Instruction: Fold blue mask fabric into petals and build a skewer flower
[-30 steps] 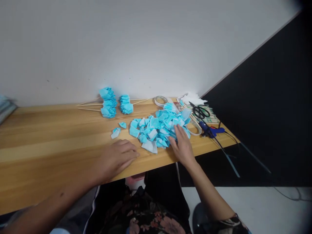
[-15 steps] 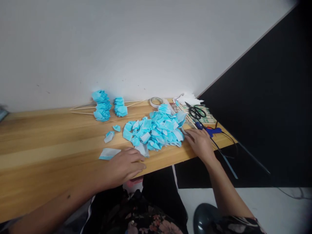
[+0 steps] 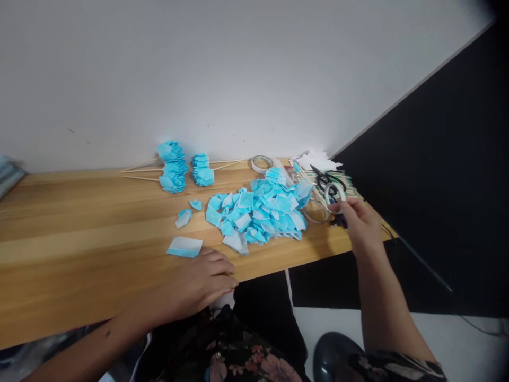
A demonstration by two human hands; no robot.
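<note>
My right hand (image 3: 363, 223) pinches a narrow white roll of tape (image 3: 328, 196) between thumb and fingers, raised over the right end of the table. Near the table's front edge lies my left hand (image 3: 212, 276), palm down with fingers stretched out, holding nothing. Just behind it is a flat blue-and-white paper strip (image 3: 185, 246). A heap of folded blue paper pieces (image 3: 258, 212) spreads between the two hands. Another thin tape ring (image 3: 317, 219) rests on the table beside the heap, below the raised roll.
Blue paper bunches on sticks (image 3: 174, 167) lie by the wall, with a smaller bunch (image 3: 203, 171) beside them. A wider tape roll (image 3: 256, 168), black scissors (image 3: 318, 172) and crumpled white paper (image 3: 314, 160) sit at the back right. Two loose blue pieces (image 3: 184, 218) lie left of the heap.
My right hand has lifted from beside the heap and moved right, now with a roll of tape in it. My left hand stays at the front edge. The view has shifted slightly.
</note>
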